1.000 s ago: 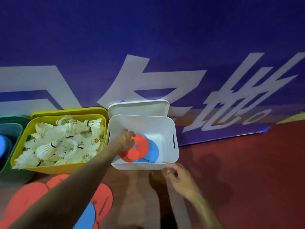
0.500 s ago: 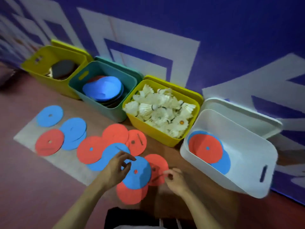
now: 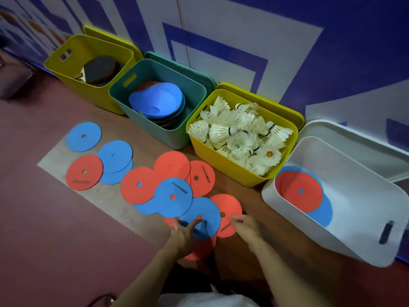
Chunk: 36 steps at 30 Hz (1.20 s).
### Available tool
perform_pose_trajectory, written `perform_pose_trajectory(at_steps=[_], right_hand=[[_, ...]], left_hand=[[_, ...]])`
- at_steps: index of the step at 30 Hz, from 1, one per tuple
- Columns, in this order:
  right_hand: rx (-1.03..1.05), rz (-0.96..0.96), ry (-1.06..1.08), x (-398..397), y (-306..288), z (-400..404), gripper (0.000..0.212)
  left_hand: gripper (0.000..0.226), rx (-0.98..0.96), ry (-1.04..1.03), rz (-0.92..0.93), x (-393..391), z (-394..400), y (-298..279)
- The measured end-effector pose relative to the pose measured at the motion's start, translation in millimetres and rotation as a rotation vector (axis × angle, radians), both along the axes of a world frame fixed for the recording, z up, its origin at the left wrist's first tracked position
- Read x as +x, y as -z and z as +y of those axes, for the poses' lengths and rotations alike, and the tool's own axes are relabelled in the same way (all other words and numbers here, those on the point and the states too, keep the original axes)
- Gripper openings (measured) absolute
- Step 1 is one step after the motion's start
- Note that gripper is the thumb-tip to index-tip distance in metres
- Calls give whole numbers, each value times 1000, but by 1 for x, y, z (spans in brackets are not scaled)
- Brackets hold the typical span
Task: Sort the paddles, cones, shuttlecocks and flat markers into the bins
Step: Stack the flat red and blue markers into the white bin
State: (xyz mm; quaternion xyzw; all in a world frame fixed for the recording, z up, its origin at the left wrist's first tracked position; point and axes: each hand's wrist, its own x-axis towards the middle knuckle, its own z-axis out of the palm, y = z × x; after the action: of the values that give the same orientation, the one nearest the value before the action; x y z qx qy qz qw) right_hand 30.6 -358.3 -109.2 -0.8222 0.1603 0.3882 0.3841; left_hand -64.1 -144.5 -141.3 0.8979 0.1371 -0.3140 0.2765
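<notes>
- Down on the floor, the left hand lies with its fingers spread flat on a blue flat marker at the near end of the scatter, pressing on it rather than curling round it.
- The right hand sits just right of that, its fingertips pinching the near right edge of a red flat marker that lies partly under the blue one.
- Another red disc pokes out beneath the left hand, close to the person's body.
- Further left, more flat markers lie loose on the floor: an overlapping cluster of red and blue in the middle, and a smaller group well to the left.
- Along the far wall stand four bins in a row.
- The far-left yellow bin holds dark paddles.
- Next to it on the right, the teal bin holds a stack of cones, a blue one on top.
- The second yellow bin is piled with white shuttlecocks.
- The white bin, far right and tilted toward the person, has a red disc lying over a blue disc inside.
- Each bin has its lid propped behind it against the wall.
</notes>
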Motion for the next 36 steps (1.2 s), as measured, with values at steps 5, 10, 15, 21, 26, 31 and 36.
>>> perform_pose_trajectory(at_steps=[5, 10, 15, 21, 26, 31, 36], right_hand=[[-52, -179, -43, -6, -17, -17, 23], [-15, -183, 21, -19, -24, -44, 24], [9, -183, 50, -33, -25, -59, 26], [-6, -258, -8, -39, -34, -71, 27], [-49, -439, -188, -36, -62, -77, 31], [62, -742, -201, -34, -114, -85, 30], [101, -832, 156, -9, -164, -125, 33]], left_hand=[[49, 119, -183, 72, 17, -20, 12], [41, 170, -270, 33, 12, -18, 10], [45, -85, -320, -57, 13, -25, 0], [51, -116, -300, -339, -1, -49, -8], [57, -86, -34, -587, 0, -53, -42], [66, -100, 51, -716, 24, -48, -100], [50, -244, 81, -796, 65, -60, -182]])
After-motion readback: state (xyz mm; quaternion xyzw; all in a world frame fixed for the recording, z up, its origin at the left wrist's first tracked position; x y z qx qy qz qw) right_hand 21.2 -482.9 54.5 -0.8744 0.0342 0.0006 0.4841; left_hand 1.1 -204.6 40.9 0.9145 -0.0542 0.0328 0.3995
